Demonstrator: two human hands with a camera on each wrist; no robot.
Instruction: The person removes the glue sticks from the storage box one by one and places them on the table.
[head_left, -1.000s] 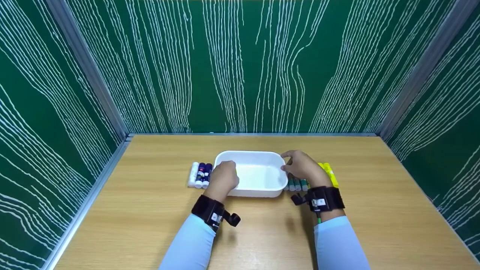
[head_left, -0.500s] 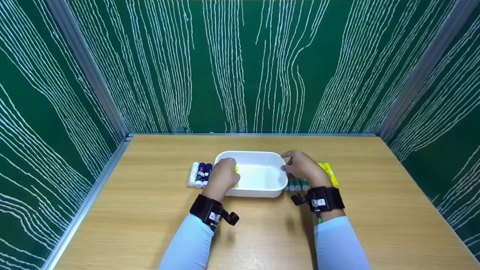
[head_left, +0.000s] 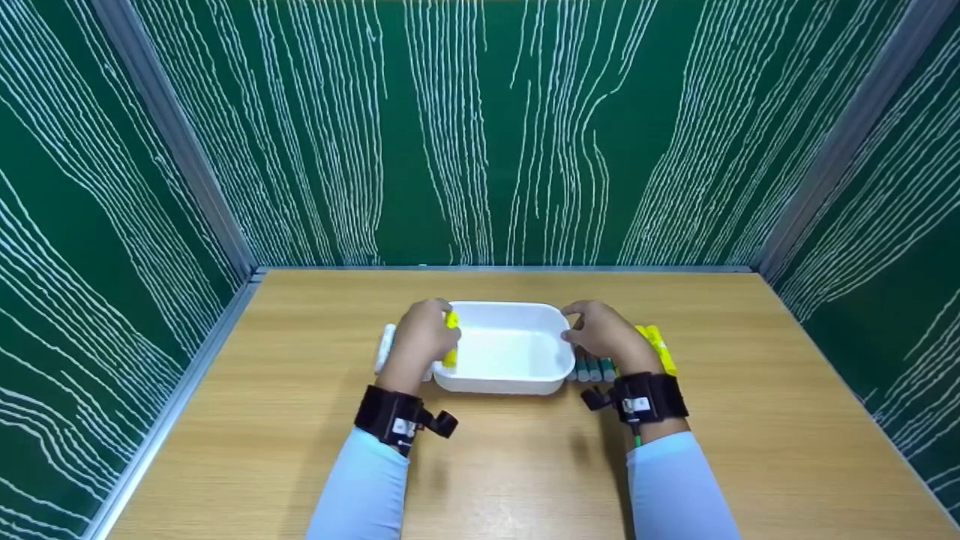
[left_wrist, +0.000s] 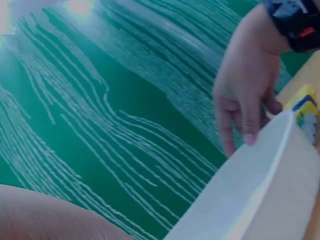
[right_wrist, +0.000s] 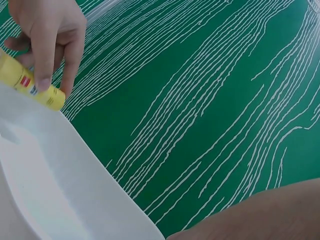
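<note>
- Yellow glue stick (head_left: 451, 339): held in the left hand (head_left: 417, 339), fingers curled round it, at the left rim of the white tray (head_left: 510, 379). In the right wrist view the stick (right_wrist: 31, 83) sits just above the tray edge (right_wrist: 70, 165), pinched between thumb and fingers (right_wrist: 42, 60).
- White tray: stands on the wooden table (head_left: 525, 465), near its middle, long side toward the person.
- Right hand (head_left: 604, 334): rests on the right rim of the tray, fingers bent over the edge. In the left wrist view its fingertips (left_wrist: 248, 136) touch the rim (left_wrist: 260, 165).
- Left of the tray: a white stick (head_left: 385, 346) lies on the table, partly hidden by the left hand.
- Right of the tray: a row of green-capped sticks (head_left: 592, 369) lies just beside the wall of the tray, with yellow sticks (head_left: 658, 346) beyond them, partly under the right wrist.
- Green panels with white lines (head_left: 480, 135) enclose the table on three sides.
</note>
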